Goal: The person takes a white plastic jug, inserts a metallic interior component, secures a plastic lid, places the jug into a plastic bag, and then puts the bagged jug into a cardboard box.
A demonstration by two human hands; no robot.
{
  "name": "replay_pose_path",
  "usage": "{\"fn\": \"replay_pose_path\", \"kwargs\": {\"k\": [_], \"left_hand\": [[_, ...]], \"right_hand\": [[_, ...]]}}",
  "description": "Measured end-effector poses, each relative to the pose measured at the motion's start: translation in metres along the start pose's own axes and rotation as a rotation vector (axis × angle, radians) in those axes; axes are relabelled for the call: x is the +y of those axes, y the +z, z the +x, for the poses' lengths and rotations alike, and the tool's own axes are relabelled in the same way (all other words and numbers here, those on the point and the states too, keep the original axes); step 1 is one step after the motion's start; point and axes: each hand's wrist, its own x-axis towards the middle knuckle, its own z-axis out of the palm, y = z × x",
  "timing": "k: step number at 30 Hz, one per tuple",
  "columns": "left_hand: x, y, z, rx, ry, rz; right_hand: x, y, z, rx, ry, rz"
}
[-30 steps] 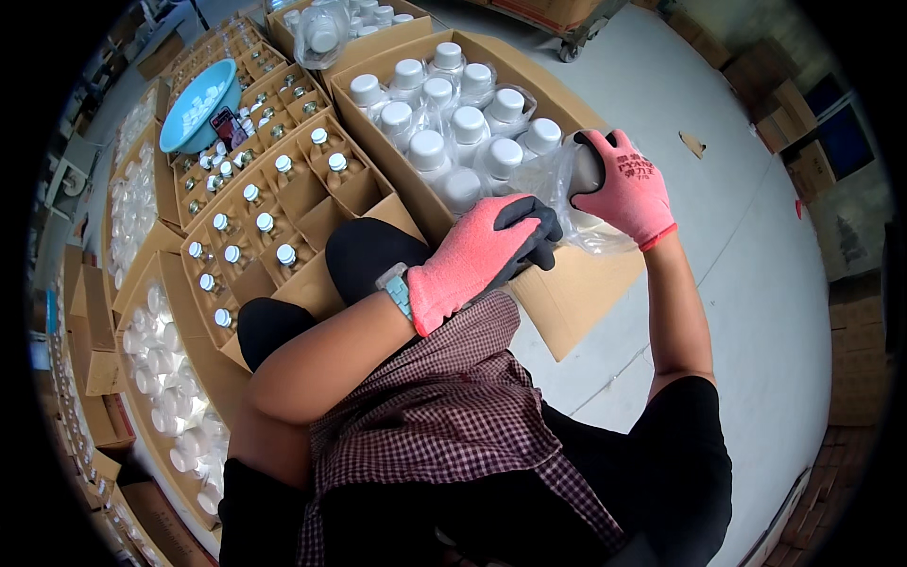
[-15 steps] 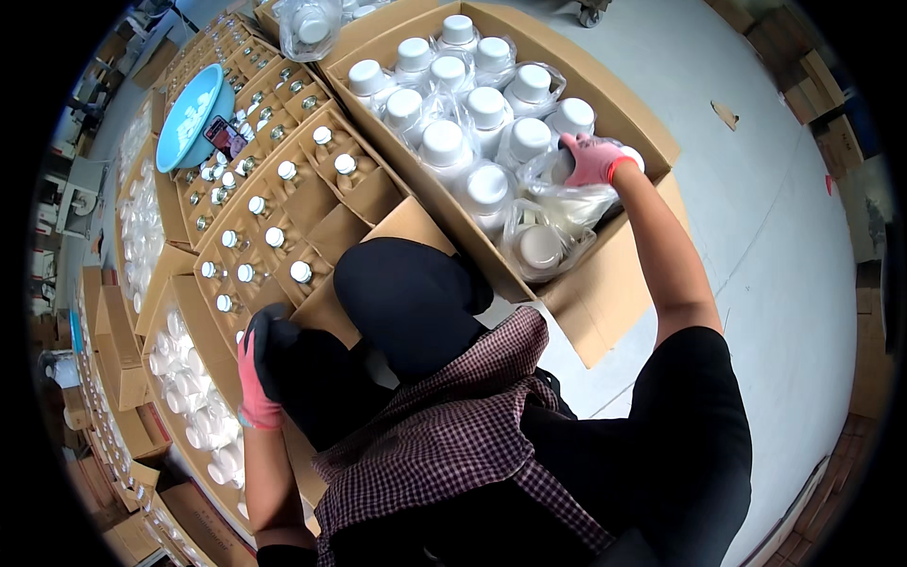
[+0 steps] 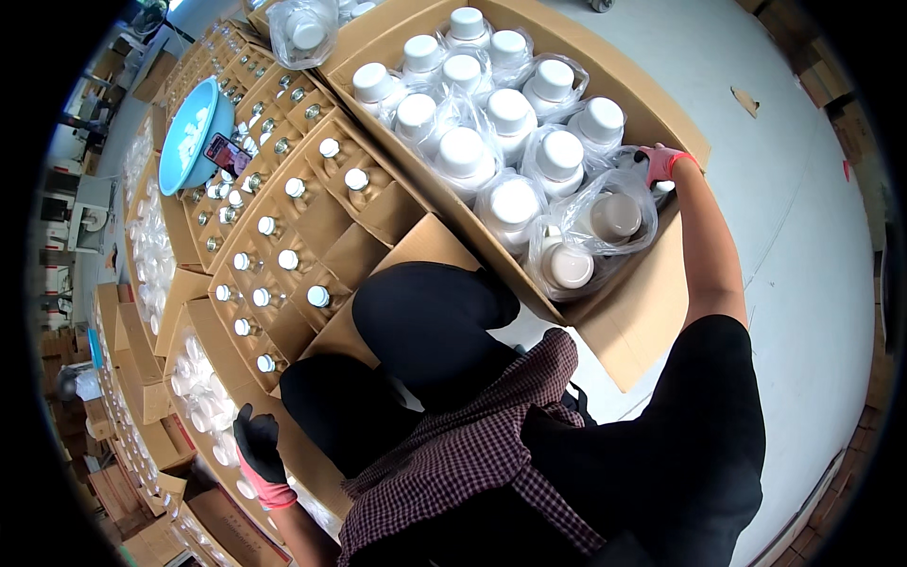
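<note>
My right hand [image 3: 660, 163], in a pink glove with dark fingertips, reaches to the right end of a large open carton [image 3: 694, 142]. Its fingers are closed on the clear plastic bag [image 3: 635, 186] around a white-capped bottle [image 3: 615, 219]. Next to that bottle stands another bagged bottle [image 3: 569, 266]; several more white bottles [image 3: 511, 200] fill the carton. My left hand [image 3: 260, 452], gloved in pink with a dark palm, is raised beside my left knee near a carton of white bottles. Its thumb and fingers are apart, with nothing visible in them.
A divided carton [image 3: 354, 253] of small white-capped bottles stands ahead of my knees. Beyond it are a blue basin [image 3: 213, 123] of white pieces and a phone [image 3: 227, 153]. A bagged bottle [image 3: 304, 33] lies at the top. Grey floor [image 3: 784, 246] extends to the right.
My right hand has moved right, to the carton's end, and a bottle it partly covered now shows. My left hand has drawn back toward me. The view has shifted slightly.
</note>
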Motion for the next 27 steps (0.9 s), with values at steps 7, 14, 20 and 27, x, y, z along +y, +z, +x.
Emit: {"fn": "replay_pose_path", "kwargs": {"k": [7,14,20,27], "left_hand": [[-0.028,-0.009,-0.014,0.162,-0.111,-0.092],[-0.021,0.015,-0.004,0.196,-0.104,-0.111],[-0.026,0.026,-0.005,0.116,-0.017,-0.011],[-0.024,-0.001,-0.007,0.076,-0.009,-0.015]], "right_hand": [[0.012,0.003,-0.014,0.065,0.284,0.331],[0.001,0.031,-0.037,0.443,-0.022,0.125],[-0.006,0.016,-0.019,0.191,0.154,0.235],[0.001,-0.025,-0.103,0.487,0.051,0.31]]}}
